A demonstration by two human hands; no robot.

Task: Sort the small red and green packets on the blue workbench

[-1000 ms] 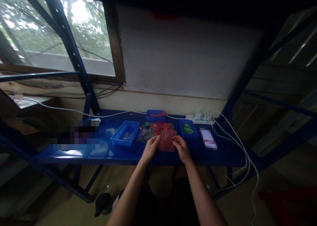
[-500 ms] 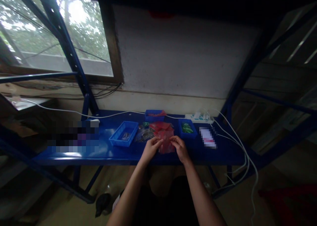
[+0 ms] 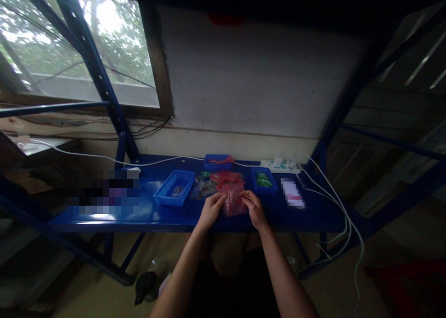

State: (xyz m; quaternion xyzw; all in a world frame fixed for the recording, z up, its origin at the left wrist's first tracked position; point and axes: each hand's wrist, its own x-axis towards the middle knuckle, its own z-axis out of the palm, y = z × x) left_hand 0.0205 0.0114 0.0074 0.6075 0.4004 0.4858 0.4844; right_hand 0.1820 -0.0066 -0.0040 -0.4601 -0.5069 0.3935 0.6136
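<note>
A translucent red plastic bag [image 3: 233, 202] is stretched between my hands, above the front part of the blue table. My left hand [image 3: 212, 208] pinches its left edge, and my right hand [image 3: 254, 207] grips its right edge. What the bag contains, if anything, I cannot make out. Just behind it lie more red plastic bags [image 3: 223, 176]. To their left is a heap of small clear packets [image 3: 204, 188], some with dark or metallic bits.
A blue tray [image 3: 174, 188] with a small clear packet stands left; another blue tray [image 3: 264, 180] holds green packets at right. A third blue tray [image 3: 218, 161] sits behind with red plastic. A power strip [image 3: 280, 165] and white cables run along the wall. Blue posts frame the table.
The red bag between my hands now looks flatter and more spread, with creases and pale highlights showing. Both hands stay in nearly the same place.
</note>
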